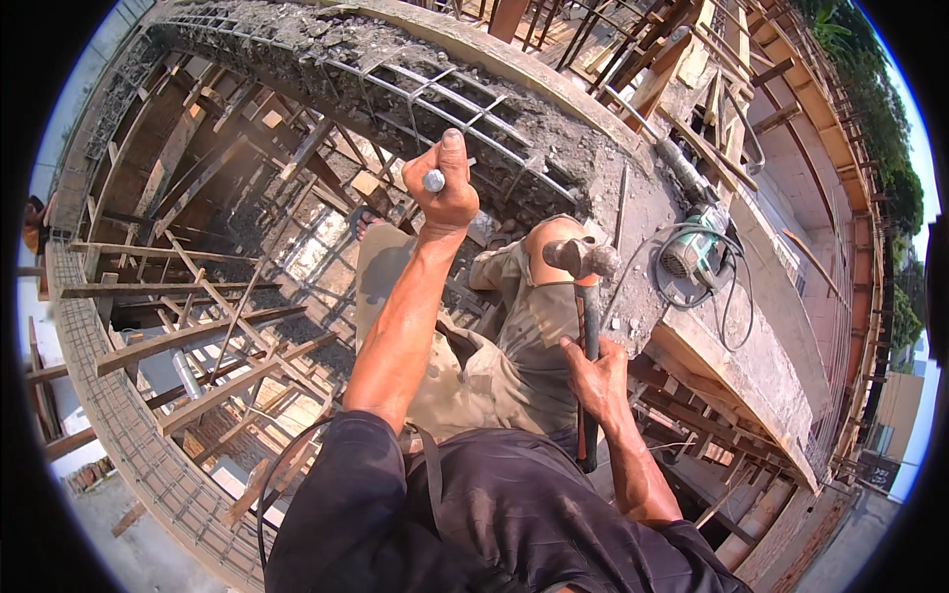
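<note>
My left hand (447, 198) is closed in a fist, thumb up, around a steel chisel (433, 181). Only its round, pale struck end faces me; the shaft and tip are hidden behind the fist. Just beyond the fist runs a chipped concrete beam (583, 133) with bared steel bars (425, 99). My right hand (598, 376) grips a claw hammer (587, 316) by its black and orange handle. The hammer stands upright in front of my right knee, its worn metal head at the top, apart from the chisel.
A green power tool (692, 252) with a coiled black cable lies on the concrete at right. Timber props and planks (198, 346) fill the deep opening at left. Rubble lies along the beam. A curved rebar strip (129, 435) borders the left side.
</note>
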Demonstrator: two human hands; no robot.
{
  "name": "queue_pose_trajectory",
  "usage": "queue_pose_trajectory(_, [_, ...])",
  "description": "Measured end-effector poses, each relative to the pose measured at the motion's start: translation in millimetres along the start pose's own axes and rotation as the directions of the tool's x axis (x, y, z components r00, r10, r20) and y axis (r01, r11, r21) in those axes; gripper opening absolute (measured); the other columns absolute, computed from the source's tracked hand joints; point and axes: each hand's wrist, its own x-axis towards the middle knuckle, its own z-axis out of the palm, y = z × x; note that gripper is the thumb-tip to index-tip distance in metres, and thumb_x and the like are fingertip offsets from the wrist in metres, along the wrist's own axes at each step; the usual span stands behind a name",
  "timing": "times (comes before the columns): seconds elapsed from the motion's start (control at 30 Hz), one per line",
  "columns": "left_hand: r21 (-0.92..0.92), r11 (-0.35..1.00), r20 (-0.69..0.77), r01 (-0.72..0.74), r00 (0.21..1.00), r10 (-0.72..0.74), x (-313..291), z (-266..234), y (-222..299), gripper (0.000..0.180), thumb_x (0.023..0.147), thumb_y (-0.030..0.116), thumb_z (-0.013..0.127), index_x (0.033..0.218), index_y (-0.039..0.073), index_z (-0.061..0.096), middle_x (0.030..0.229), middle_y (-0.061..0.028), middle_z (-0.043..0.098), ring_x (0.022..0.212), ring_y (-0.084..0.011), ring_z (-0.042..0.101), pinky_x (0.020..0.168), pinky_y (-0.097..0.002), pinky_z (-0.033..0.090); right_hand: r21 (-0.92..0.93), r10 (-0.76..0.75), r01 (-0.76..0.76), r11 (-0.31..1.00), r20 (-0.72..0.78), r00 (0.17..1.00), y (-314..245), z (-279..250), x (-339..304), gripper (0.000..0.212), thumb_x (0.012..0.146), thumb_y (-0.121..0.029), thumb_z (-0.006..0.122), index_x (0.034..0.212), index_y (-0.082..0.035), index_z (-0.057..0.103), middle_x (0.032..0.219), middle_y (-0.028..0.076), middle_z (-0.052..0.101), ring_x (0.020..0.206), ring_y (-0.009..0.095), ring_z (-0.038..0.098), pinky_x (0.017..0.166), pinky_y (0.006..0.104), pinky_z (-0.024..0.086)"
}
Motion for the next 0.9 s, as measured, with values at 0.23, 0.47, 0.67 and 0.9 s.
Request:
queue_pose_trajectory(0.23, [0.13, 0.987, 0.076, 0.098, 0.991, -0.108, 26.4, 11.3, -65.9, 0.06, 0.103, 0.039, 0.054, 0.054, 0.006, 0.042, 0.049, 0.0044, 0.036, 0.048, -0.0067, 0.032, 0.047, -0.0308, 0.02, -0.058, 0.063, -0.056, 0.997, 0.116, 0.991, 2.9, 7.2, 5.6, 0.03, 0.089, -0.031, 0.072, 0.085, -0.001, 0.068, 0.052, -0.001, 0.048, 0.049, 0.007, 0.043, 0.046, 0.032, 0.035])
queue_pose_trajectory(0.47, [0.1, 0.971, 0.081, 0.215, 0.971, -0.223, 17.8, 2.8, -69.7, 0.056, 0.102, 0.027, 0.055, 0.054, 0.015, 0.029, 0.05, 0.006, 0.029, 0.045, -0.0051, 0.025, 0.043, -0.0277, 0.019, -0.071, 0.036, -0.025, 0.997, 0.164, 0.986, 12.2, 3.0, 11.6, 0.034, 0.089, -0.032, 0.071, 0.086, 0.002, 0.07, 0.051, 0.002, 0.048, 0.051, 0.008, 0.042, 0.047, 0.0344, 0.037])
queue_pose_trajectory(0.67, [-0.011, 0.956, -0.147, 0.294, 0.945, -0.292, 40.2, 17.7, -19.5, 0.06, 0.099, 0.037, 0.059, 0.054, 0.016, 0.026, 0.048, 0.006, 0.025, 0.04, -0.0057, 0.023, 0.037, -0.0262, 0.018, -0.072, 0.054, -0.039, 0.997, 0.21, 0.976, 11.2, 2.7, 16.9, 0.037, 0.089, -0.035, 0.071, 0.087, 0.002, 0.07, 0.052, 0.004, 0.049, 0.052, 0.01, 0.043, 0.048, 0.0353, 0.038])
queue_pose_trajectory(0.9, [0.02, 0.996, -0.087, 0.084, 0.993, -0.082, 41.0, 28.2, -6.9, 0.057, 0.1, 0.034, 0.057, 0.054, 0.016, 0.03, 0.048, 0.0065, 0.027, 0.041, -0.0056, 0.021, 0.04, -0.0263, 0.019, -0.09, 0.054, -0.035, 0.995, 0.22, 0.974, 12.8, 3.7, 19.5, 0.037, 0.088, -0.036, 0.071, 0.084, 0.001, 0.069, 0.053, 0.005, 0.048, 0.053, 0.011, 0.042, 0.05, 0.0366, 0.039])
